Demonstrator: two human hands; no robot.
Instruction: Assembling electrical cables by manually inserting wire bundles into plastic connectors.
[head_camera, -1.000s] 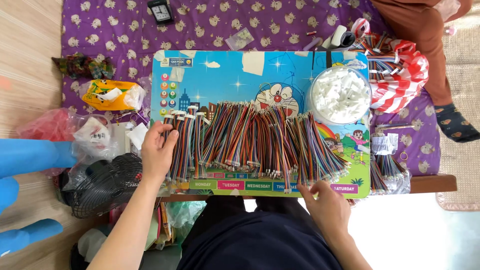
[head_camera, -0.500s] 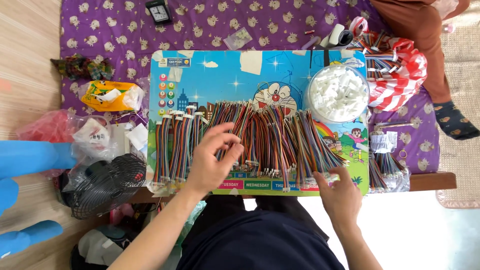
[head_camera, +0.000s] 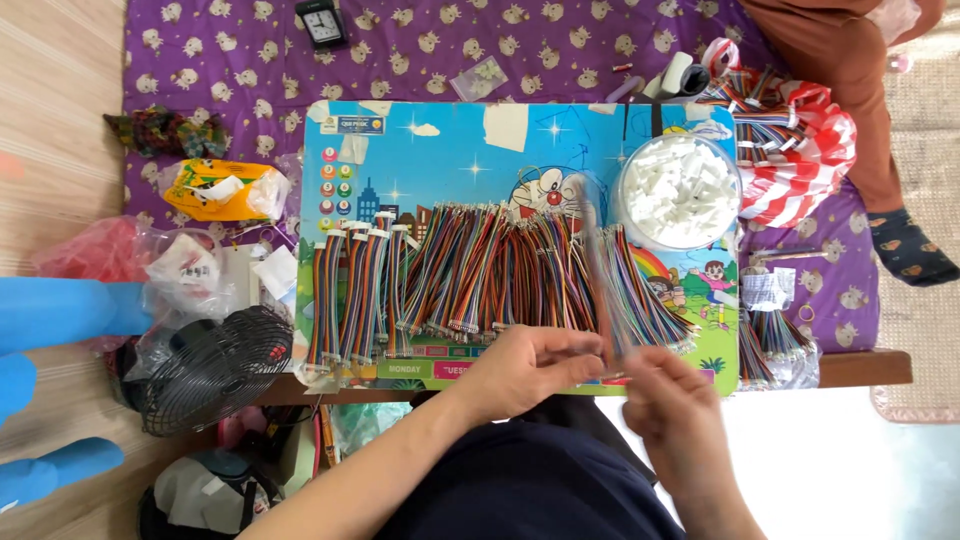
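Both hands (head_camera: 600, 375) | fingers (head_camera: 585, 345) pinched shut on ribbon cable (head_camera: 595, 270) | cable rises over mat (head_camera: 450, 160)

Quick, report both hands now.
Left hand: closed, pinching the lower end of a blurred ribbon cable.
Right hand: at the same cable; grip unclear.

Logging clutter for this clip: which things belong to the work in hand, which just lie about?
In use: left hand, right hand, blurred cable strip between them, rainbow cable rows, bowl of white connectors.
Lying about: black fan, clock, orange packet.
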